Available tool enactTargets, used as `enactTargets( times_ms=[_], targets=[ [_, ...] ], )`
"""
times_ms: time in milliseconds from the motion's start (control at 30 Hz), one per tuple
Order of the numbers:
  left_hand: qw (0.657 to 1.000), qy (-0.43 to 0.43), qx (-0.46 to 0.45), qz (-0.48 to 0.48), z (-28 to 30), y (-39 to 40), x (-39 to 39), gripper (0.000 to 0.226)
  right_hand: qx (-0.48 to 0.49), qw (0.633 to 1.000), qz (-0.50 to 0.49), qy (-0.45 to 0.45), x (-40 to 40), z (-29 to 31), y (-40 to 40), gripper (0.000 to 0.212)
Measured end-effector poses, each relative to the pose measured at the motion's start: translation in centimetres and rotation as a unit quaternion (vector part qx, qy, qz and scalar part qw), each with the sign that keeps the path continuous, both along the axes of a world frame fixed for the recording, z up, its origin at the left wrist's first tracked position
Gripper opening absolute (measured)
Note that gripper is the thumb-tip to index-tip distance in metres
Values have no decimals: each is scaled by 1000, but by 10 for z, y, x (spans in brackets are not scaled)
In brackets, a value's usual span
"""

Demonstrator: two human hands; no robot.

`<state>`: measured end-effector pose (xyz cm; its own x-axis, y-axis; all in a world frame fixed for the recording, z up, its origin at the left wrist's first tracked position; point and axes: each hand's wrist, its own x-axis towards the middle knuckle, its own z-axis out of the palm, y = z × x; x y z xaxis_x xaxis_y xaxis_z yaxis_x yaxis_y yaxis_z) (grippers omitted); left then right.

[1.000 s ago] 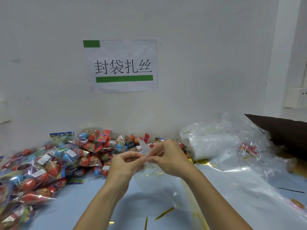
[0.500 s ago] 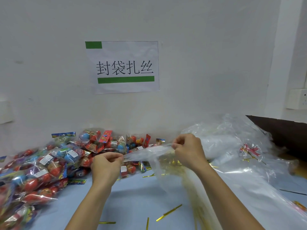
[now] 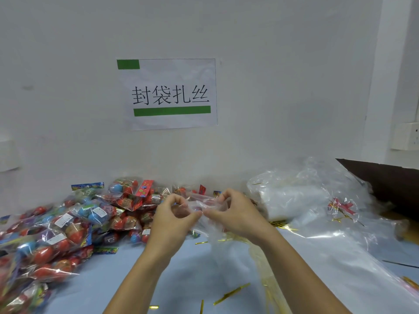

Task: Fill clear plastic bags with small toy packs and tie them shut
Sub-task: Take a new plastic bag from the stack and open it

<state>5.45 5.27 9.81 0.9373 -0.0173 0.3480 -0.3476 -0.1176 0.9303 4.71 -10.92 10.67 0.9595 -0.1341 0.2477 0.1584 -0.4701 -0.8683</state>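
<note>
An empty clear plastic bag [image 3: 210, 225] hangs above the blue table between my two hands. My left hand [image 3: 170, 223] pinches its top edge with thumb and forefinger. My right hand [image 3: 238, 214] pinches the same edge just to the right, fingers curled round the film. The hands almost touch at the thumbs. A big heap of small toy packs [image 3: 74, 225], red and blue eggs in clear wrap, lies at the left and behind my hands.
Gold twist ties [image 3: 231, 293] lie scattered on the blue table [image 3: 192, 279] near the front. A pile of clear plastic bags [image 3: 299, 198] sits at the right, with a dark cardboard box [image 3: 385, 180] behind it. A paper sign [image 3: 170, 94] hangs on the wall.
My hands were together, then spread apart stretching the bag's mouth wide, and now have come back together at the bag's top edge.
</note>
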Motion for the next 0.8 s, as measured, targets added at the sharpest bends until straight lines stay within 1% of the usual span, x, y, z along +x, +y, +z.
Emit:
enactTargets(
  times_ms=[67, 100, 167, 233, 300, 367, 467, 533, 600, 667, 700, 733, 800],
  targets=[
    [999, -21, 41, 20, -1, -2, 1, 32, -41, 999, -15, -21, 3, -3, 3, 26],
    [997, -31, 60, 46, -1, -2, 2, 33, -61, 997, -40, -30, 3, -2, 3, 25],
    [985, -61, 83, 140, 0, 3, 3, 36, -83, 987, -124, -58, 2, 0, -3, 24],
    [961, -107, 86, 238, 3, 10, 4, 33, -63, 974, -194, -102, 1, 2, -10, 23],
    [947, -152, 78, 271, 6, 13, 3, 31, -44, 967, -209, -137, 0, 5, -11, 24],
    [948, -179, 81, 252, 8, 9, 1, 28, -52, 970, -189, -147, 0, 7, -6, 27],
    [964, -178, 83, 177, 12, 1, -4, 22, -58, 979, -158, -119, 1, 6, -1, 32],
    [976, -148, 93, 130, 12, -1, -7, 31, -47, 981, -149, -117, 0, 3, -1, 28],
    [986, -100, 92, 93, 13, 0, -8, 40, -28, 982, -136, -124, 1, 1, -1, 24],
    [993, -53, 74, 73, 11, 1, -7, 45, -19, 986, -103, -127, 2, 1, 3, 26],
    [995, -31, 67, 68, 9, 1, -5, 47, -31, 987, -83, -131, 2, 0, 6, 30],
    [995, -17, 66, 66, 7, 0, -4, 46, -50, 987, -63, -136, 2, 0, 9, 33],
    [990, -21, 101, 95, 2, -4, -4, 32, -85, 986, -33, -139, 2, -2, 16, 40]
  ],
)
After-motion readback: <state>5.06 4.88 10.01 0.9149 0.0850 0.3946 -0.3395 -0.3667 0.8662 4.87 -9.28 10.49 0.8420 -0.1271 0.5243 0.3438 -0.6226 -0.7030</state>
